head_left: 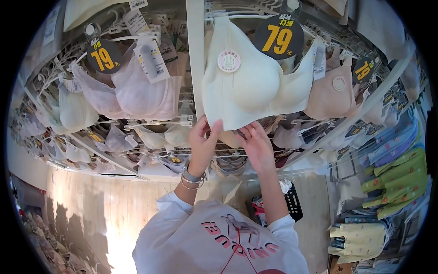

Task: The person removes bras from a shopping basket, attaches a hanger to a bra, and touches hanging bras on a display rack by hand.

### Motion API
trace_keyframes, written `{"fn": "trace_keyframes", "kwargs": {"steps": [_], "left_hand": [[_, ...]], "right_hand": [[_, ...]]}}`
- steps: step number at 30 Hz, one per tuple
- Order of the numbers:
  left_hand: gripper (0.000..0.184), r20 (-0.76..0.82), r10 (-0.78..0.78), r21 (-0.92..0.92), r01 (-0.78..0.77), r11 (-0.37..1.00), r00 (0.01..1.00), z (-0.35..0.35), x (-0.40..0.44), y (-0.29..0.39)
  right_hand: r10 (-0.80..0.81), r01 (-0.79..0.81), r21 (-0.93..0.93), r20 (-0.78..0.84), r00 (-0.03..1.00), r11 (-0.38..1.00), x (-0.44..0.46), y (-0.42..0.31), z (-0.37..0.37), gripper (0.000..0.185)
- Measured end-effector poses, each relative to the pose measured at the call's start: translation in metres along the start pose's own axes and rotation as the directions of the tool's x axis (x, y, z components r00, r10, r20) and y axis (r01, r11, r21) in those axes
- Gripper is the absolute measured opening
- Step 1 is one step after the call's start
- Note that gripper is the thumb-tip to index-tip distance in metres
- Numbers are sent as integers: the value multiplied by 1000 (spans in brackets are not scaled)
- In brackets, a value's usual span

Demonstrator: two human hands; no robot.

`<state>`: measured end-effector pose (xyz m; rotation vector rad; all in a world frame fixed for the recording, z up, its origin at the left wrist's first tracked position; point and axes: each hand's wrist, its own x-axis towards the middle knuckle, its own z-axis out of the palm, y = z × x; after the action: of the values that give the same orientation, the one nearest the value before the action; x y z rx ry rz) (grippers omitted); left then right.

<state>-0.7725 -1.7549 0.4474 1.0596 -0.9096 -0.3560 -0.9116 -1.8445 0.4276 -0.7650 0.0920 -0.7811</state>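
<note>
A cream-white bra (244, 77) hangs from the rack in front of me, with a round pink-and-white sticker on one cup. My left hand (204, 144) pinches its lower left edge, thumb on the front and fingers behind. Along the bottom hem, my right hand (259, 146) has its bent fingers and thumb against the fabric; the fingertips are partly hidden. A round black price sign (279, 37) reading 79 hangs over the bra's upper right. Beside it a white tag (319, 61) dangles at the strap.
Pale lilac bras (141, 93) hang left of a white upright (195, 55). A beige bra (332, 91) is to the right. Lower rows hold more bras. A black basket (293, 201) sits on the wooden floor (86, 196). Green patterned clothes (392, 182) hang at the far right.
</note>
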Motion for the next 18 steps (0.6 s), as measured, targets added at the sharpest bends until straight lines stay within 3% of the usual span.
{"fn": "trace_keyframes", "kwargs": {"steps": [2,7,13,16,18], "left_hand": [[20,30,-30,-9,31,999,999,3,0,-1],[24,86,-106,19,105,994,991,6,0,2],[20,115,-23,148,6,989,993,2,0,5],[27,99,-15,113,4,994,995,1,0,12],[32,85,-11,-93,19,995,996,3,7,20]], "right_hand": [[-49,49,6,9,999,999,2,1,17,44],[11,-14,83,28,1000,996,7,12,23,40],[-1,0,100,11,1000,995,7,15,23,29],[-27,31,97,-45,999,995,4,15,24,25],[-41,49,101,-75,996,994,1,15,28,23]]}}
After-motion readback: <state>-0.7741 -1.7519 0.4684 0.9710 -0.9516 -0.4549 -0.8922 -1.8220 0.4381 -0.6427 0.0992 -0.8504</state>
